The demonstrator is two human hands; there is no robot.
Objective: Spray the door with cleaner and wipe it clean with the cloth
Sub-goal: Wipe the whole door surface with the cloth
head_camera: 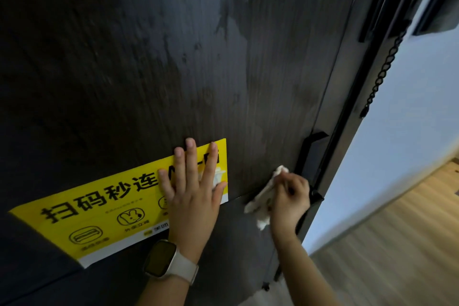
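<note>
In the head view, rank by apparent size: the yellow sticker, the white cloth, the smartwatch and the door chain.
1. yellow sticker, clearly largest.
2. white cloth, partly hidden by the right hand.
3. smartwatch.
The door chain is long but thin and farther off, so its place is unsure.

**Entry door of a rented room or flat, seen from inside**

Looks like a hotel/apt entrance, not a shop or lab. Dark wood-grain door (173,57) fills most of view. At 2 o'clock: black security chain (383,69) hanging by the frame, w/ a black lock fitting (437,7) on the white wall (409,131). At 4 o'clock: light wood-plank floor (397,243). At 8 o'clock: yellow sticker (99,206) w/ Chinese text, icons, on door.
</note>
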